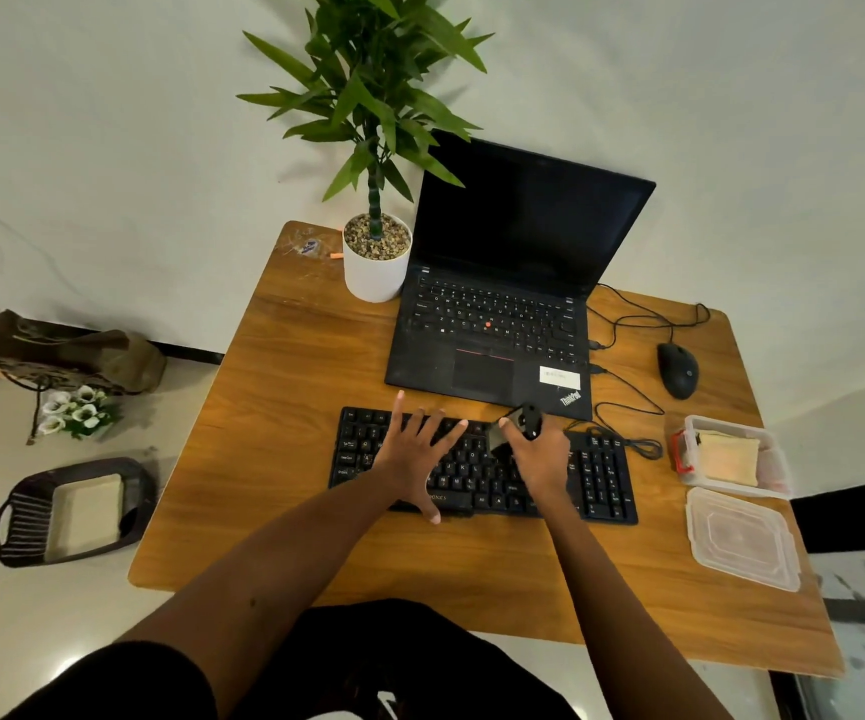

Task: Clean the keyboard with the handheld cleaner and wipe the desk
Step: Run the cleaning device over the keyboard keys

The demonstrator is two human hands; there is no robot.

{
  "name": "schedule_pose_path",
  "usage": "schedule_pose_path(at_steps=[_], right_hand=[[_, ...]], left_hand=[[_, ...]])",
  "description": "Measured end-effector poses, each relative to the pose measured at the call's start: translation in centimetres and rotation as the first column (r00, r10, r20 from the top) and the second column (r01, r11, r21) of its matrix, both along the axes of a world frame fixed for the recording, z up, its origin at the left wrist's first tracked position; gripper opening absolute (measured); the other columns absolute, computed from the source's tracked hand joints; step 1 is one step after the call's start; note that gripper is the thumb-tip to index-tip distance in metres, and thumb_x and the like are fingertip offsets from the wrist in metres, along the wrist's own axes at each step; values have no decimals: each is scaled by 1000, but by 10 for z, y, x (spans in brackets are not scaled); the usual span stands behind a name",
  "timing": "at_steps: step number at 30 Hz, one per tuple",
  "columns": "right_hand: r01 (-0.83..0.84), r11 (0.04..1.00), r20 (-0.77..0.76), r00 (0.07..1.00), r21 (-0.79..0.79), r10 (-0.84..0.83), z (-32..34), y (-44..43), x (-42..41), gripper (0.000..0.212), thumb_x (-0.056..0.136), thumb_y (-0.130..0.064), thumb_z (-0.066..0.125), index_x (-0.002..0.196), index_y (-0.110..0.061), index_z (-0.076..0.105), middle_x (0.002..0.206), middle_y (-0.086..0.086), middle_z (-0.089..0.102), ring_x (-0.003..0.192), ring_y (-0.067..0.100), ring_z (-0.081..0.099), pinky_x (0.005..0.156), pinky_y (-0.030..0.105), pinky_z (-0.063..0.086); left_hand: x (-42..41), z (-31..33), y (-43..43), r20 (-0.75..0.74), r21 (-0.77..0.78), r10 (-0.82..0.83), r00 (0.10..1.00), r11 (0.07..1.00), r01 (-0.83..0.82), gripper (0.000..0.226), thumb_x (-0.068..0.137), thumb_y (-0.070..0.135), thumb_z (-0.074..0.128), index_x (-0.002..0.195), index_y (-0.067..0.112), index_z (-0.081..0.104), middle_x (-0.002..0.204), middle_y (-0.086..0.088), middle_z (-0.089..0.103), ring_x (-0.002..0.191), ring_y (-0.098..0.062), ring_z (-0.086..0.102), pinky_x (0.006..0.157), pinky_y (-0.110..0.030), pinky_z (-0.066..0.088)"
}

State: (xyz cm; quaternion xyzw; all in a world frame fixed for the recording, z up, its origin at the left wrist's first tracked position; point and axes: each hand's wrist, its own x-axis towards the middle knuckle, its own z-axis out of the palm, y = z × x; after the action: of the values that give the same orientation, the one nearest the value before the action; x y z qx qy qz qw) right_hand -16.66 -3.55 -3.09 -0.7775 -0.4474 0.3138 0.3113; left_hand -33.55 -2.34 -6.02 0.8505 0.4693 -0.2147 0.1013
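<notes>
Bare forearms (285, 579), black short sleeve (124, 683) (left arm), dark garment (399, 646) with white mark (387, 702)

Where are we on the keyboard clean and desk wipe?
Nothing looks finished. In hand: right hand grips the handheld cleaner over the keyboard, left hand spread flat on the keys. Left: wiping the desk; what looks like a cloth lies in the clear tub, untouched.

1. We see the keyboard (602, 475): black, full-size with a number pad, lying flat near the front middle of the desk (290, 387).
2. We find the handheld cleaner (526, 420) small and black, gripped in the right hand (539, 459) over the keyboard's far edge.
3. The desk is brown wood-grain with rounded corners.
</notes>
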Motion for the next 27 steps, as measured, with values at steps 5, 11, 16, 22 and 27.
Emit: schedule_pose_path(at_steps=[5, 11, 16, 22, 27], right_hand=[[7, 1000, -57, 998, -14, -8, -4, -1, 3, 13, 84, -23, 68, 80, -13, 60, 83, 7, 64, 81, 25, 64, 68, 34, 50], [-78, 995, -76, 995, -70, 72, -1, 2, -5, 10, 85, -19, 67, 82, -12, 60, 86, 9, 65, 82, 24, 65, 70, 42, 58], [-7, 1000, -20, 1000, 4, 7, 1, 1, -11, 12, 84, -20, 66, 77, -12, 60, 75, 3, 62, 72, 21, 62, 70, 37, 55], [-40, 999, -80, 996, 10, 41, -1, -3, -8, 11, 84, -21, 67, 79, -18, 58, 83, 6, 65, 82, 25, 66, 72, 40, 57], [-114, 993, -42, 993, -34, 113, -7, -4, -13, 10, 83, -22, 68, 83, -14, 61, 81, 4, 64, 80, 24, 66, 73, 42, 56]], left_hand=[[-7, -3, 0, 5, -4, 18, 1000, 1000, -18, 137, 55, 82, 62, 147, 23, -21, 158, -11, -7, 145, -37, -3, 92, -63, -30], [-5, 1, 0, 5, 5, 24, 1000, 1000, -24, 138, 55, 80, 64, 148, 22, -20, 158, -11, -2, 145, -36, 2, 92, -62, -31], [-3, 3, 0, -10, 7, 18, 1000, 1000, -18, 138, 54, 82, 63, 147, 22, -21, 157, -11, 1, 144, -36, 5, 91, -63, -32], [-3, 0, -1, 5, 18, 20, 1000, 1000, -20, 139, 54, 80, 65, 148, 22, -20, 156, -12, 4, 143, -36, 7, 93, -63, -32], [-2, -1, -1, -2, 31, 21, 1000, 999, -21, 139, 54, 80, 64, 148, 20, -20, 156, -12, 4, 143, -36, 7, 96, -64, -29]])
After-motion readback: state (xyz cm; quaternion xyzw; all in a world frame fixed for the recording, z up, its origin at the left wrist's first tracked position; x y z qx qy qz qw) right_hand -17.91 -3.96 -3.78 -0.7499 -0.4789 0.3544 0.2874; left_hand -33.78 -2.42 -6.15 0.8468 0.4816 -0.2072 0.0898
